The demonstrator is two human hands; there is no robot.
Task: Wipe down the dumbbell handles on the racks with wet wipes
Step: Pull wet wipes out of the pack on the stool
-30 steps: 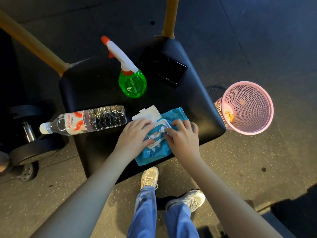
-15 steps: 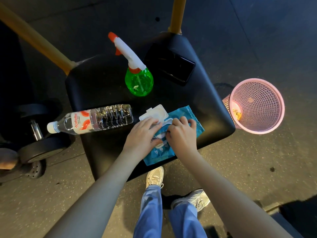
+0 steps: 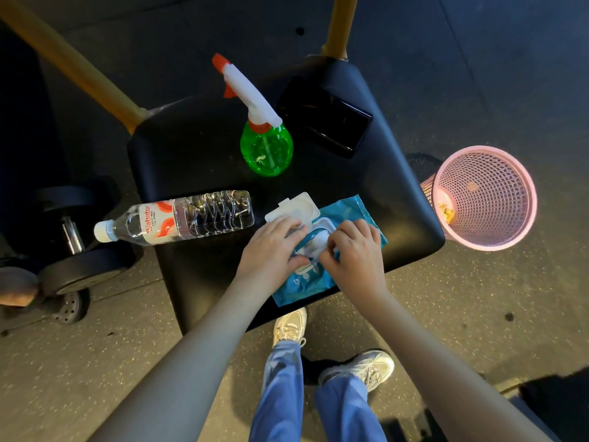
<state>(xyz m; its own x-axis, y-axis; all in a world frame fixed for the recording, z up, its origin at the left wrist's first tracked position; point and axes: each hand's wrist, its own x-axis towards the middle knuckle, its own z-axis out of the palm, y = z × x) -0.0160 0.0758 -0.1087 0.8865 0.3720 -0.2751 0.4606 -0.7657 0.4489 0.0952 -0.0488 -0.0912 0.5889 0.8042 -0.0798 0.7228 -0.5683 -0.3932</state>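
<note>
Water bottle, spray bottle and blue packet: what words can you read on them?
"Wahaha": red brand name, running sideways on the water bottle label, as best I can read it.
Smaller lines beside the brand name: too small to read.
Blue wipes pack: its print is too small and blurred to read.
Green spray bottle: no words to read.

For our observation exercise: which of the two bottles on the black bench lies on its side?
The clear water bottle with the red-and-white label; the green spray bottle stands upright.
</note>
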